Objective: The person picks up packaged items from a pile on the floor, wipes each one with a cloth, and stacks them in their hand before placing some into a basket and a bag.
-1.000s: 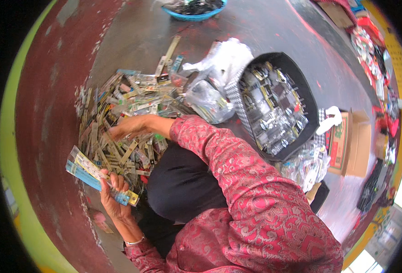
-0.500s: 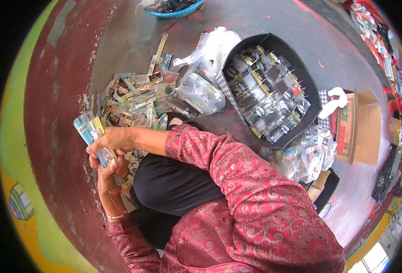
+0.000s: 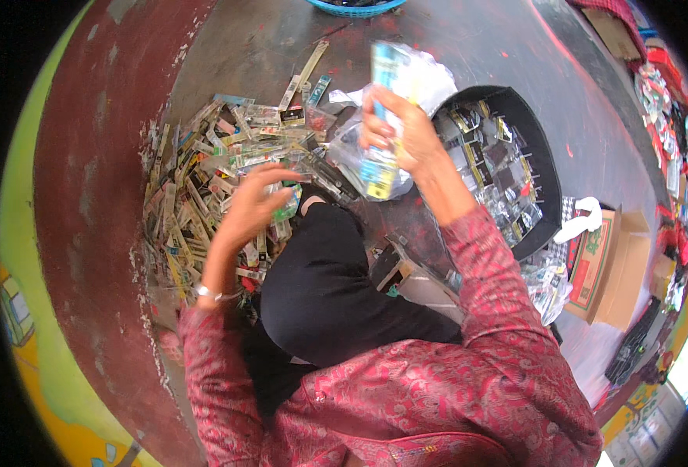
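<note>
My right hand (image 3: 406,128) is closed around a bundle of flat plastic wrappers (image 3: 380,175), light blue at the top and yellow at the lower end. It holds them upright above a clear plastic bag (image 3: 348,148) and a white plastic bag (image 3: 435,78). The bundle is smeared by motion. Over the loose pile of flat, narrow plastic wrappers (image 3: 196,202), my left hand (image 3: 250,204) is held with its fingers apart and nothing in it. Just right of my right hand sits a black rounded container (image 3: 542,136) with rows of clear and dark packets in it.
A maroon wall (image 3: 87,202) bounds the pile on the left. To the right are a bulging clear bag of packets (image 3: 546,292) and an open cardboard box (image 3: 620,253). A blue basket (image 3: 359,11) stands at the far edge. My bent knee (image 3: 313,280) lies between my arms.
My right hand has swung from the lower left, by the wall, up and right with the wrapper bundle. My left hand has let go of the bundle and moved up over the pile.
</note>
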`<state>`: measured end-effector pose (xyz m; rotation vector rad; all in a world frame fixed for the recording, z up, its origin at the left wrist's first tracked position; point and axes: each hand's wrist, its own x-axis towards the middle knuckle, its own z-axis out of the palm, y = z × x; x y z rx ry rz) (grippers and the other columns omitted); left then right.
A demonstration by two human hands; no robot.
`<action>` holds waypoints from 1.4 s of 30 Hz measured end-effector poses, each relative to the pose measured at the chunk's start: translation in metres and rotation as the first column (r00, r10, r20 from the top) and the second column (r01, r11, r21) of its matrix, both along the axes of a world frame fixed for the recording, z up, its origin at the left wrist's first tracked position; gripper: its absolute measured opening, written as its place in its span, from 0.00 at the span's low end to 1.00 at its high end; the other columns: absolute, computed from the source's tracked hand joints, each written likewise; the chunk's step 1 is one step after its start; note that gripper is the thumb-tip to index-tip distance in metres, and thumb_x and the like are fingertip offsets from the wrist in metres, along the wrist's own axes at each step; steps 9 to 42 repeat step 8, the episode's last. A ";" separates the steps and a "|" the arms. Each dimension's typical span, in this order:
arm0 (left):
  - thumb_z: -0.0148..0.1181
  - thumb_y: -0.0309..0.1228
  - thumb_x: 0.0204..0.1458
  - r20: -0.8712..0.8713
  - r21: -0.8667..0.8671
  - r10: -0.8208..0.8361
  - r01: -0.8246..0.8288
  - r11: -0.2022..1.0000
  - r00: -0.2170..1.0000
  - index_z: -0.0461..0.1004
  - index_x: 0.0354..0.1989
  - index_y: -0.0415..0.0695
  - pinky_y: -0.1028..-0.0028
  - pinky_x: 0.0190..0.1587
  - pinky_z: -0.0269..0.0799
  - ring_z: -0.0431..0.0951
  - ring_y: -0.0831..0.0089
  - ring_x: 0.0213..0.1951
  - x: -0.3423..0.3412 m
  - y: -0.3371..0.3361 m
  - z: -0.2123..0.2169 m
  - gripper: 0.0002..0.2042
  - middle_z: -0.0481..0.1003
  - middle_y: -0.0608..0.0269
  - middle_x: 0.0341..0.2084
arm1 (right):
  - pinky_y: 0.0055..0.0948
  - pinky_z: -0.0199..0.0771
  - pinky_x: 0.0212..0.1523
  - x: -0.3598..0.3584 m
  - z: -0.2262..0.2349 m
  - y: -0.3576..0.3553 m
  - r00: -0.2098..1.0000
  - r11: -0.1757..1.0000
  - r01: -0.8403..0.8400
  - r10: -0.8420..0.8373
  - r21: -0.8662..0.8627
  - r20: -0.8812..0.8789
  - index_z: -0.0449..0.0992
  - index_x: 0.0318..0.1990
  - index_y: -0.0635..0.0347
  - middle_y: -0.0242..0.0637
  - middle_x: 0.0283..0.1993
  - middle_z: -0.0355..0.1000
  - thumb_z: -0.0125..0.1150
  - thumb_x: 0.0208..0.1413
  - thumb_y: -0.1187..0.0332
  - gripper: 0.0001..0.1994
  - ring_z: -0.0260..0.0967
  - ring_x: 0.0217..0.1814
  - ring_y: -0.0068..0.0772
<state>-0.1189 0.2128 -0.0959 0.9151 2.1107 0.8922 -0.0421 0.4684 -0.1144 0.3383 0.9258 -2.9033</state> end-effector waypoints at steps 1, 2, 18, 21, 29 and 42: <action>0.59 0.28 0.43 -0.084 -0.010 -0.088 0.087 0.996 0.993 0.74 0.42 0.47 0.66 0.56 0.56 0.61 0.57 0.55 0.006 0.017 -0.018 0.14 0.60 0.48 0.54 | 0.26 0.63 0.24 0.011 -0.009 0.007 0.997 1.000 0.029 -0.029 0.009 0.069 0.66 0.30 0.59 0.24 0.12 0.51 0.49 0.56 0.59 0.12 0.49 0.12 0.20; 0.60 0.26 0.40 -0.167 -0.025 -0.179 0.178 0.984 0.969 0.76 0.40 0.50 0.65 0.58 0.53 0.57 0.53 0.58 0.012 0.034 -0.039 0.15 0.56 0.46 0.57 | 0.26 0.64 0.24 0.021 -0.018 0.016 0.994 0.997 0.072 -0.072 0.002 0.085 0.66 0.29 0.59 0.24 0.12 0.51 0.50 0.56 0.60 0.12 0.50 0.12 0.20; 0.62 0.30 0.31 -0.670 -0.226 -0.478 0.457 0.860 0.568 0.74 0.46 0.58 0.50 0.59 0.46 0.43 0.57 0.64 0.023 0.098 -0.133 0.25 0.45 0.55 0.63 | 0.31 0.67 0.24 0.036 -0.033 0.041 0.927 0.927 0.375 -0.374 -0.013 0.039 0.68 0.31 0.62 0.31 0.20 0.61 0.58 0.51 0.65 0.10 0.54 0.13 0.20; 0.62 0.30 0.31 -0.670 -0.226 -0.478 0.457 0.860 0.568 0.74 0.46 0.58 0.50 0.59 0.46 0.43 0.57 0.64 0.023 0.098 -0.133 0.25 0.45 0.55 0.63 | 0.31 0.67 0.24 0.036 -0.033 0.041 0.927 0.927 0.375 -0.374 -0.013 0.039 0.68 0.31 0.62 0.31 0.20 0.61 0.58 0.51 0.65 0.10 0.54 0.13 0.20; 0.62 0.30 0.31 -0.670 -0.226 -0.478 0.457 0.860 0.568 0.74 0.46 0.58 0.50 0.59 0.46 0.43 0.57 0.64 0.023 0.098 -0.133 0.25 0.45 0.55 0.63 | 0.31 0.67 0.24 0.036 -0.033 0.041 0.927 0.927 0.375 -0.374 -0.013 0.039 0.68 0.31 0.62 0.31 0.20 0.61 0.58 0.51 0.65 0.10 0.54 0.13 0.20; 0.62 0.30 0.31 -0.670 -0.226 -0.478 0.457 0.860 0.568 0.74 0.46 0.58 0.50 0.59 0.46 0.43 0.57 0.64 0.023 0.098 -0.133 0.25 0.45 0.55 0.63 | 0.31 0.67 0.24 0.036 -0.033 0.041 0.927 0.927 0.375 -0.374 -0.013 0.039 0.68 0.31 0.62 0.31 0.20 0.61 0.58 0.51 0.65 0.10 0.54 0.13 0.20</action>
